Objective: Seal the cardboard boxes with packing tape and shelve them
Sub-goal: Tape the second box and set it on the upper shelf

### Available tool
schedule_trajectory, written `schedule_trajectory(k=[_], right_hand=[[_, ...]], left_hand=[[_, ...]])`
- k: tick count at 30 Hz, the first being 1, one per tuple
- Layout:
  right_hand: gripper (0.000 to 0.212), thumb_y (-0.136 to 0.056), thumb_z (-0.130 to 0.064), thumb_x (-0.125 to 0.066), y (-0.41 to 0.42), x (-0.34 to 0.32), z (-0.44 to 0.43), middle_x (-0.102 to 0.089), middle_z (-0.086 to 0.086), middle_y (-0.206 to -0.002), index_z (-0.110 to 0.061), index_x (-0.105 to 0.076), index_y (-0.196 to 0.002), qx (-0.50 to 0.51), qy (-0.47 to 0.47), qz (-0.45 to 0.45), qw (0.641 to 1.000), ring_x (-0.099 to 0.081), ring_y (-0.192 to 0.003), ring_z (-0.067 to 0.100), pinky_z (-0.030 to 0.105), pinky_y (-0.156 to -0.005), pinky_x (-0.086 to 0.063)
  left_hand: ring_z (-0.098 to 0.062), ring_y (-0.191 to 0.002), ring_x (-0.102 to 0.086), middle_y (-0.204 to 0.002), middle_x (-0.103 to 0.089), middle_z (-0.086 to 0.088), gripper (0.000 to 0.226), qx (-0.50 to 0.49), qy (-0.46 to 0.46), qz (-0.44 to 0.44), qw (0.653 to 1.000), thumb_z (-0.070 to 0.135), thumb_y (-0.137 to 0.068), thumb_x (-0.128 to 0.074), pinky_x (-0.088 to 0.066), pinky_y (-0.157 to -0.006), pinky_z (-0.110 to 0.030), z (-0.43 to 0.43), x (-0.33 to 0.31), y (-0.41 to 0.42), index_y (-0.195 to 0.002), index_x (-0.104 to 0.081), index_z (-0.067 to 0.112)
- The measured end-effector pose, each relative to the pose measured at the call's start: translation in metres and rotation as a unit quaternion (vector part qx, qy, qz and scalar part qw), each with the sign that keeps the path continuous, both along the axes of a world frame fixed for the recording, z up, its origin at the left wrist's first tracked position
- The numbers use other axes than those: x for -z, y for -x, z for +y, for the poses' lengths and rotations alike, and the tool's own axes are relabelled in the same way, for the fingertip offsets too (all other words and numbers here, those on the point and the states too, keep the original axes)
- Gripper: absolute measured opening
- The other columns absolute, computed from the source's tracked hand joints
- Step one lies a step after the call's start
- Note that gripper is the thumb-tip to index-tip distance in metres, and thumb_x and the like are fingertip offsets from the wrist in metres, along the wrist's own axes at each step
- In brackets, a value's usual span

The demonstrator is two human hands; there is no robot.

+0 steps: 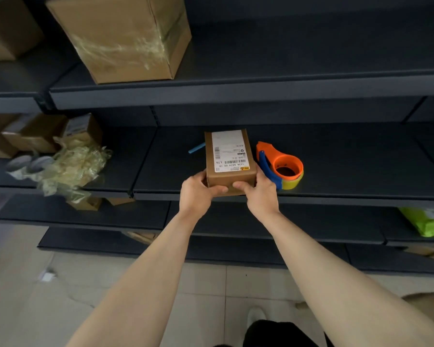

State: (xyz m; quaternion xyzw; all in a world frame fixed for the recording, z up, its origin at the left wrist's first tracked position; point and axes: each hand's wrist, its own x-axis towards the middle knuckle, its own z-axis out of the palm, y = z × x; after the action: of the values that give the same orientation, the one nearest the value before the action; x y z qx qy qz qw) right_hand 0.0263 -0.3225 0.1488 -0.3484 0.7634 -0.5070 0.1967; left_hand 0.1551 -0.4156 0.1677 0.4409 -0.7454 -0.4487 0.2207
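A small cardboard box (229, 156) with a white shipping label on top sits at the front edge of the dark middle shelf (336, 171). My left hand (197, 194) grips its near left corner and my right hand (259, 194) grips its near right corner, thumbs across the front face. An orange and blue tape dispenser (281, 166) with a yellowish tape roll lies just right of the box. A larger taped cardboard box (125, 36) stands on the upper shelf.
A blue pen-like stick (196, 148) lies left of the box. Crumpled clear tape (73, 166), tape rolls and several small boxes (43, 134) crowd the shelf's left end. A green bag (426, 221) lies on the lower shelf at right. Tiled floor below.
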Motion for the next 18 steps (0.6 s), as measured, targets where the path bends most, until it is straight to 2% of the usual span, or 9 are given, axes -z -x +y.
schedule_trajectory(k=[6,12,16,18], right_hand=[[0.065,-0.085,-0.020,-0.070,-0.042,-0.027,0.025,-0.055,-0.013,-0.120,-0.018,-0.040,-0.143,0.022,0.028,0.007,0.999,-0.043,-0.106,-0.004,-0.008,-0.072,-0.030],[0.062,-0.086,-0.019,-0.069,-0.091,-0.055,0.066,-0.058,-0.004,-0.130,-0.018,-0.041,-0.142,0.050,0.075,0.019,0.996,-0.045,-0.107,-0.003,-0.007,-0.072,-0.034],[0.064,-0.086,-0.020,-0.069,-0.121,-0.079,0.091,-0.056,-0.005,-0.131,-0.019,-0.040,-0.143,0.060,0.109,0.030,0.992,-0.045,-0.109,-0.003,0.002,-0.085,-0.036],[0.063,-0.087,-0.020,-0.069,-0.133,-0.094,0.101,-0.056,-0.004,-0.131,-0.018,-0.040,-0.143,0.065,0.128,0.035,0.989,-0.045,-0.110,-0.003,-0.002,-0.080,-0.036]], left_hand=[[0.002,-0.080,-0.062,-0.088,-0.066,0.018,0.045,0.030,0.058,0.002,0.998,0.030,-0.070,-0.082,-0.045,-0.062,-0.008,0.018,-0.031,-0.039,-0.110,-0.064,0.022],[-0.003,-0.088,-0.060,-0.100,-0.066,0.010,0.049,0.061,0.083,0.032,0.994,0.029,-0.073,-0.079,-0.045,-0.071,-0.014,0.053,-0.058,-0.082,-0.117,-0.060,0.018],[-0.007,-0.094,-0.059,-0.103,-0.064,0.009,0.049,0.069,0.103,0.056,0.991,0.029,-0.074,-0.078,-0.048,-0.078,-0.021,0.076,-0.079,-0.106,-0.118,-0.059,0.020],[-0.007,-0.095,-0.059,-0.103,-0.065,0.008,0.049,0.070,0.110,0.075,0.989,0.028,-0.074,-0.079,-0.049,-0.079,-0.023,0.085,-0.092,-0.115,-0.118,-0.059,0.020]])
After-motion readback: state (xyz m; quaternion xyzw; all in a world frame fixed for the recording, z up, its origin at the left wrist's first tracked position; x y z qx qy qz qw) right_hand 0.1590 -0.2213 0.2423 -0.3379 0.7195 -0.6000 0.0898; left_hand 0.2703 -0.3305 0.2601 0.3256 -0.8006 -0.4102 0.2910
